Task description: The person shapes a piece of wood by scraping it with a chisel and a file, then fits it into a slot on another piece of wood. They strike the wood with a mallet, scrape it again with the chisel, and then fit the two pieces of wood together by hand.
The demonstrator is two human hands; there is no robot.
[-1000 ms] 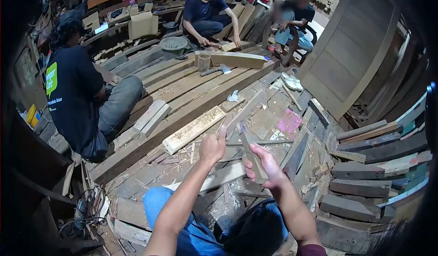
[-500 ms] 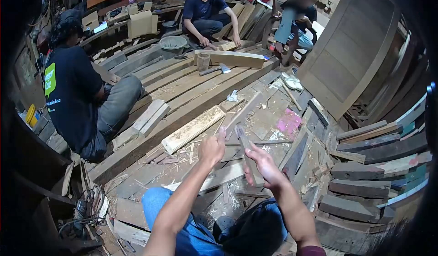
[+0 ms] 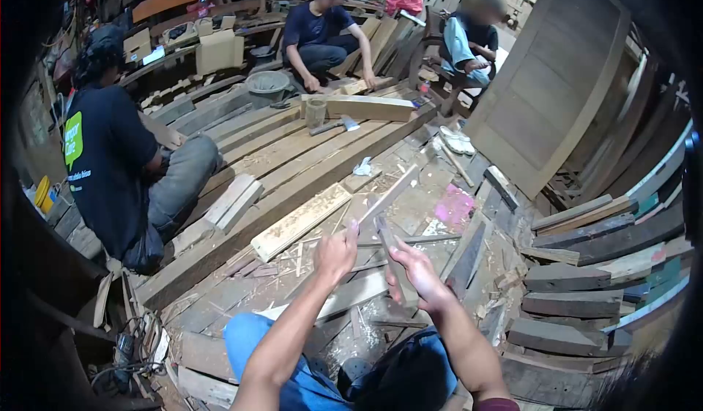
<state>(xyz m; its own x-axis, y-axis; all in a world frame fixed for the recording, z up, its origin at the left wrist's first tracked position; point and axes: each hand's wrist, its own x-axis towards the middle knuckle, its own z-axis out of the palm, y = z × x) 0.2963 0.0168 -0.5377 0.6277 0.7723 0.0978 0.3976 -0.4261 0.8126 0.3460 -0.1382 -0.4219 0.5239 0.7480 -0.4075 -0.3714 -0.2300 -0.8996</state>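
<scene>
My left hand is closed around the lower end of a thin, flat wooden strip, which points up and to the right. My right hand grips a thicker wooden stick along its side, its darker upper end close to the strip. Both pieces are held above the floor in front of my bent knees. Beyond my left hand lies a pale board covered in shavings. Under my hands is another light wooden piece, partly hidden by them.
Long beams cross the floor ahead, bearing a hatchet and a plank. One person sits at left; two more sit at the back. A panelled door leans at right, above stacked wood blocks. Cables lie lower left.
My view has shifted slightly, so the surroundings appear further left. Both hands keep their wooden pieces. The person at back right has straightened up and drawn a lowered arm in toward the lap.
</scene>
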